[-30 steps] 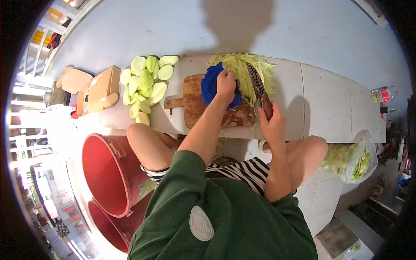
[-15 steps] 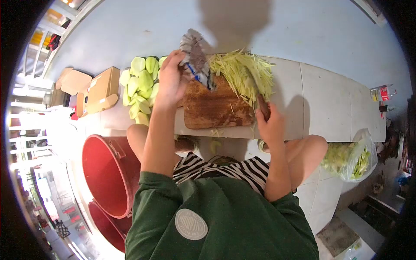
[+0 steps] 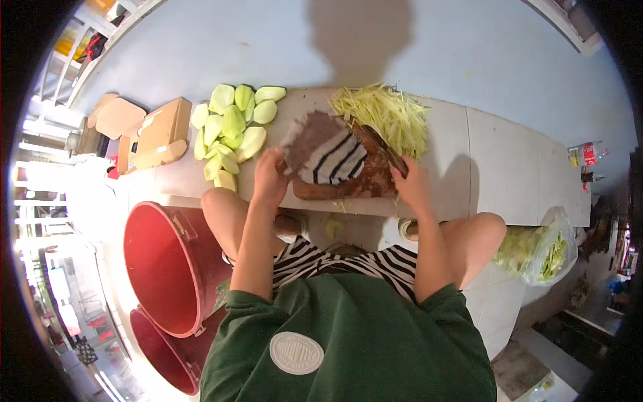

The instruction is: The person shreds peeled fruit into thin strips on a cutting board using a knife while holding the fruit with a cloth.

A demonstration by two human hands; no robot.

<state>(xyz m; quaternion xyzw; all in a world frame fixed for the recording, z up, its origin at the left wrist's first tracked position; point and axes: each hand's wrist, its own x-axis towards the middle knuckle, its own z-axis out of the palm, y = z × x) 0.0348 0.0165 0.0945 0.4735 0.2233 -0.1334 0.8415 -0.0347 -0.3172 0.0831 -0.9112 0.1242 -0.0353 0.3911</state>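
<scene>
A grey cloth with a black-and-white striped part (image 3: 328,151) lies spread over the left part of the wooden cutting board (image 3: 378,181). My left hand (image 3: 270,175) grips its left edge. In my right hand (image 3: 411,182) is the handle of a dark-bladed knife (image 3: 382,144), whose blade slants up and left over the board, its tip close to the cloth. A heap of pale green shreds (image 3: 388,117) lies behind and to the right of the board. Several peeled green pieces (image 3: 233,122) are piled to the left.
An open cardboard box (image 3: 161,137) stands at the far left of the tiled ledge (image 3: 502,161). Red bins (image 3: 161,268) are below left. A clear bag of green scraps (image 3: 549,251) sits at the right, below a plastic bottle (image 3: 588,154).
The cloth, first bunched with its blue side up, was lifted left and now lies with its grey, striped side up. The knife has moved from the shreds to over the board.
</scene>
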